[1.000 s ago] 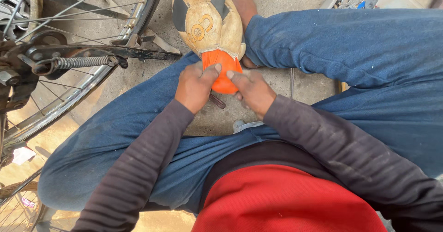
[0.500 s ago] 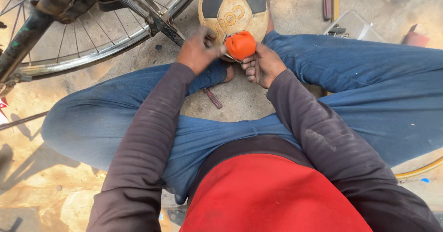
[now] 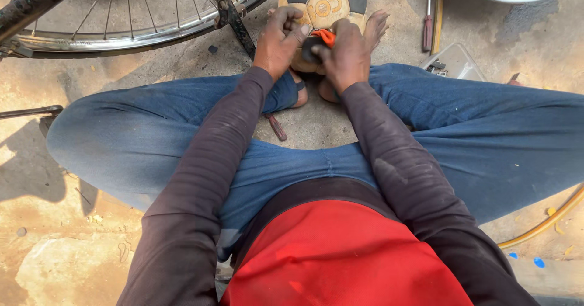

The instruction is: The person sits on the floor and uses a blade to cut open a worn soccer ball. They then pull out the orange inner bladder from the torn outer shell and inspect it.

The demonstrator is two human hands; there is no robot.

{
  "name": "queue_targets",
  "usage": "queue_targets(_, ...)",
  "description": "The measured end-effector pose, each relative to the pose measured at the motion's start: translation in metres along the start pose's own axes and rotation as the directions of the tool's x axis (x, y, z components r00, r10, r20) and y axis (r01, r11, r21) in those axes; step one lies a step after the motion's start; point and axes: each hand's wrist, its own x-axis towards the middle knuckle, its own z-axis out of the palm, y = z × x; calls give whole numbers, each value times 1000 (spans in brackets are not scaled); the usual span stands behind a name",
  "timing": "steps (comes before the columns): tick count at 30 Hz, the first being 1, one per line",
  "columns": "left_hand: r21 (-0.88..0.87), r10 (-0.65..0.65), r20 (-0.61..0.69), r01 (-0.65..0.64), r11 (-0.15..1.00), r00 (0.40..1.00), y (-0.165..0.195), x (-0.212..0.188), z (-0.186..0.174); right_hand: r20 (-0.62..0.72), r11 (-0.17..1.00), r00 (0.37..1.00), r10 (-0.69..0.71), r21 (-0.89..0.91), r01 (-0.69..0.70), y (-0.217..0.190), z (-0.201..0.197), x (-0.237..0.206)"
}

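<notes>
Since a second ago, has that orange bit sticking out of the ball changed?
Yes. The orange piece now barely shows between both hands, pushed further into the football, which still rests by the foot.

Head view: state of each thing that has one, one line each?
Football: worn, held between the bare feet, both hands on it.
Orange bladder: only a bit shows, pinched at the ball's opening.
Left hand: fingers curled, gripping the ball.
Right hand: fingers closed, pressing the bladder.
Bicycle wheel: leaning, off to the left.
Screwdriver: lying on the ground, untouched.
</notes>
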Motion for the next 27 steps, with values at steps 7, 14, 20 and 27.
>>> queue_targets(7,613,376,274,-461,641,885,82,-7,-20,345,122,918,193,920,-372,16,-66,22)
queue_targets(14,755,121,466,-465,462,876,121,-2,6,616,-48,754,228,780,-624,31,-58,-4)
queue_targets(20,787,238,446,-504,355,863,102,24,74,484,-7,598,640,781,-625,101,-45,-13)
queue_targets(27,751,150,442,-456,477,884,84,32,70,385,8,522,761,799,-602,106,-60,-16)
